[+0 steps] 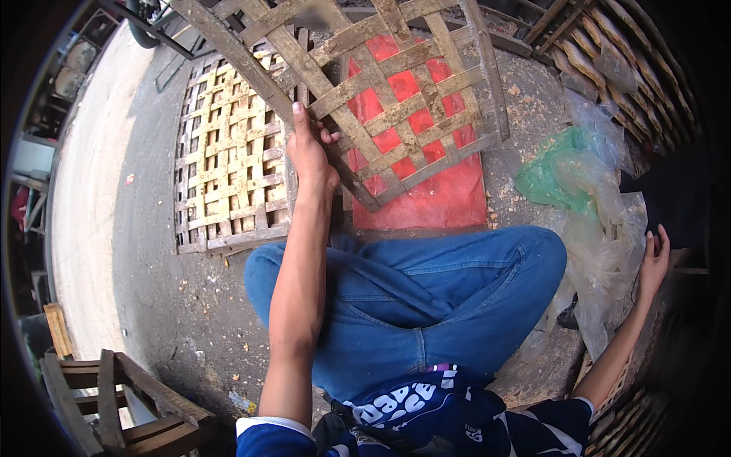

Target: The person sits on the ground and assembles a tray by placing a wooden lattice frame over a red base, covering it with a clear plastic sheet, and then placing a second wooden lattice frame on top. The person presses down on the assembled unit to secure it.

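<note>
Panel: a woven wooden lattice (394, 113) in a straight-sided frame, raised and tilted in front of the seated person, its lower corner over the red sheet (whether that corner touches, I cannot tell).
Slats: brown and weathered, crossing over and under, with red showing through many of the gaps.
Left hand: closed around the panel's near side rail; this hand (311, 156) lays its thumb along the wood, other fingers curled under.
Right hand: out to the far side, fingers parted and a little bent; the hand (655, 263) is beside the clear bags and a dark shape (I cannot tell whether it pinches anything).
Sheet: red (442, 199), flat on the ground, partly behind the panel.
Stack: yellowish lattices (234, 183) lying left of the sheet, one edge overlapped by the panel in this view.
Legs: crossed, in blue jeans (411, 305), just below the sheet.
Bags: a green one (560, 171) and crumpled clear ones (598, 236), heaped right of the knees.
Pile: layered wooden pieces (620, 72) at upper right, dim toward the rim.
Crate: a slatted wooden piece (110, 396) at lower left.
Ground: grey (171, 305), littered with pale chips.
</note>
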`<state>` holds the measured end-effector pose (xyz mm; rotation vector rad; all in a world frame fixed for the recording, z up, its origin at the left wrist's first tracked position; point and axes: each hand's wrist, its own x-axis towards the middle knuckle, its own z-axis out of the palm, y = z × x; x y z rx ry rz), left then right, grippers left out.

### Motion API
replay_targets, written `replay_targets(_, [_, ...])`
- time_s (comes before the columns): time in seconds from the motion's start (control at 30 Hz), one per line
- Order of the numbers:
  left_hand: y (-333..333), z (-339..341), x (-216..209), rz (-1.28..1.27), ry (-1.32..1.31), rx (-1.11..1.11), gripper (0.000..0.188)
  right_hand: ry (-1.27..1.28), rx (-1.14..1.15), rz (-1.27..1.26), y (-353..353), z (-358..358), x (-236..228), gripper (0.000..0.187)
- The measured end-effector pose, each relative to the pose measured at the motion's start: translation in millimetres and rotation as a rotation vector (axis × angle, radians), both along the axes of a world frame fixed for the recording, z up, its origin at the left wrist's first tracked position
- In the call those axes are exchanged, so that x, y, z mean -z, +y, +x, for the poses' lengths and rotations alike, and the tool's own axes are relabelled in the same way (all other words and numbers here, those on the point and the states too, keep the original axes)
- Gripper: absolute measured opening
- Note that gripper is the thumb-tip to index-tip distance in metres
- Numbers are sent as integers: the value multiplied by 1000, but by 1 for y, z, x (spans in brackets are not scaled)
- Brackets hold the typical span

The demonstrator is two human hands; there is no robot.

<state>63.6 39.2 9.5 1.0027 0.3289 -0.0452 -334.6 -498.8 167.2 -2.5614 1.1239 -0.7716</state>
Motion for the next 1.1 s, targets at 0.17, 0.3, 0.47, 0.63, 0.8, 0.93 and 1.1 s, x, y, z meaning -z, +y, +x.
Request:
replay_targets(0.17, [-8, 12, 11, -26, 2, 6, 52, -157, -541, 91, 181, 223, -1, 54])
replay_targets(0.3, [-18, 20, 6, -75, -21, 38, 50, -167, -628, 197, 201, 324, 77, 62])
replay_targets(0.47, [-22, 18, 2, 9, -8, 17, 51, -254, -501, 135, 195, 349, 176, 57])
replay_targets(0.63, [-21, 24, 4, 4, 9, 31, 53, -237, -397, 126, 189, 350, 138, 45])
replay_targets(0.8, [-22, 21, 2, 52, 9, 42, 54, -142, -287, -11, 183, 349, 129, 53])
replay_targets(0.93, [-24, 17, -9, 110, 37, 36, 51, -138, -266, 51, 182, 356, 122, 64])
replay_targets(1.1, [-21, 15, -19, 73, 16, 33, 47, 18, -136, 149, 173, 362, 114, 73])
